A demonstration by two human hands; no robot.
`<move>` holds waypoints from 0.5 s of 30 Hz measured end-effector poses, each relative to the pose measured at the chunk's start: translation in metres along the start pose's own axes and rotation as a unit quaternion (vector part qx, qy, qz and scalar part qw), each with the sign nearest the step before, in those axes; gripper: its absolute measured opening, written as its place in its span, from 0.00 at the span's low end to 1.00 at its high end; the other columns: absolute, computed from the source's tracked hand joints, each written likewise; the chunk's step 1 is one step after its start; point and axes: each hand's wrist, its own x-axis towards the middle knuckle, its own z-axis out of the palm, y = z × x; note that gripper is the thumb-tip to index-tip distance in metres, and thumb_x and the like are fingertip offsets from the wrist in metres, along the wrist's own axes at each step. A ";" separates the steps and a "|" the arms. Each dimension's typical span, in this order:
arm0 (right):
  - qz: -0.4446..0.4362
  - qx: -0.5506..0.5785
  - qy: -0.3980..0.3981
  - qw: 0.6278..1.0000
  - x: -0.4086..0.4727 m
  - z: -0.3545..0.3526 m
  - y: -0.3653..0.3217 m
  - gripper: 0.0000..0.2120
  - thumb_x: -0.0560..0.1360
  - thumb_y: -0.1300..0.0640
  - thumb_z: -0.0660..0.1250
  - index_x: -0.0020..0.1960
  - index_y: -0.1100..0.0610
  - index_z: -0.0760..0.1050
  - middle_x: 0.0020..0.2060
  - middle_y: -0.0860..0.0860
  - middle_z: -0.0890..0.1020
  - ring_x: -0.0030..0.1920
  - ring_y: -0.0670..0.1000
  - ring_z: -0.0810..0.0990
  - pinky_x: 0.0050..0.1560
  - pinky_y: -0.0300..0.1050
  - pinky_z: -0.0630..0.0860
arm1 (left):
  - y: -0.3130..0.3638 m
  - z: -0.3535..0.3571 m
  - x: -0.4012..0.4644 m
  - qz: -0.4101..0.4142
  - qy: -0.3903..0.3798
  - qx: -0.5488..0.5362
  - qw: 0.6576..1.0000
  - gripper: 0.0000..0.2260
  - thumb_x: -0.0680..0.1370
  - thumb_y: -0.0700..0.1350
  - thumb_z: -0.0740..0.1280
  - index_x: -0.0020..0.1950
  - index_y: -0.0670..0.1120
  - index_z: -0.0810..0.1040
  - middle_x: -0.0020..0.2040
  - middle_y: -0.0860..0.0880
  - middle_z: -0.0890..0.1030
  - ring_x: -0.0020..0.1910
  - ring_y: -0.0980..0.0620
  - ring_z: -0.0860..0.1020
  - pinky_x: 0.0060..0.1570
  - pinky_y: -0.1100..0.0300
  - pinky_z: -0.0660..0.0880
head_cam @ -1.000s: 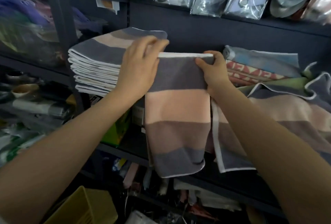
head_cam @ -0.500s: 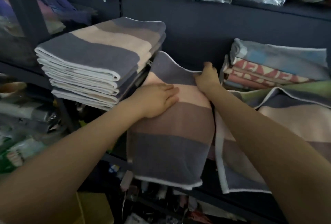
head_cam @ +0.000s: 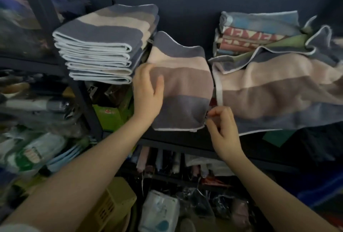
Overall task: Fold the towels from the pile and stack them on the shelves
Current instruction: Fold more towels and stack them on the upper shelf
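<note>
Dark shelf (head_cam: 185,139) holds the half-folded towel (head_cam: 181,87) beside the stack (head_cam: 104,46). Left hand (head_cam: 148,92) presses it flat, fingers relaxed; right hand (head_cam: 222,126) pinches its near corner. Soft, light, floppy, so I'd grab corners.

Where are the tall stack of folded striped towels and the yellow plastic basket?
Tall stack of folded striped towels (head_cam: 104,33), head view, top towel's grey stripe.
Yellow plastic basket (head_cam: 113,205), head view, its slotted side wall.

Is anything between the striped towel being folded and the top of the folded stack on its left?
Nothing visible blocks it. The striped towel lies right beside the folded stack, whose top is bare. The left hand rests on the towel's left edge; the right hand is at its lower right corner.
</note>
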 end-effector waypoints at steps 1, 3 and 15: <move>-0.010 -0.003 -0.013 1.000 -0.007 0.002 0.005 0.10 0.71 0.56 0.60 0.53 0.53 0.66 0.50 0.46 0.69 0.49 0.44 0.72 0.51 0.33 0.70 | -0.006 -0.005 -0.019 -0.073 0.013 -0.044 0.996 0.19 0.75 0.51 0.60 0.60 0.40 0.71 0.57 0.46 0.71 0.58 0.45 0.71 0.59 0.52 0.69; -0.024 -0.049 -0.036 0.998 -0.015 0.007 0.013 0.19 0.68 0.60 0.64 0.58 0.56 0.65 0.56 0.50 0.66 0.57 0.49 0.69 0.59 0.39 0.69 | -0.018 -0.009 -0.039 -0.228 -0.007 -0.138 0.964 0.23 0.69 0.60 0.64 0.57 0.46 0.71 0.56 0.53 0.72 0.58 0.49 0.73 0.57 0.52 0.73; 0.120 -0.023 -0.026 0.992 -0.005 0.016 -0.006 0.07 0.75 0.65 0.64 0.49 0.58 0.67 0.42 0.49 0.74 0.37 0.41 0.72 0.37 0.28 0.68 | -0.024 -0.015 -0.054 -0.419 -0.202 -0.303 0.832 0.26 0.74 0.55 0.67 0.69 0.46 0.67 0.64 0.47 0.75 0.59 0.50 0.76 0.53 0.56 0.75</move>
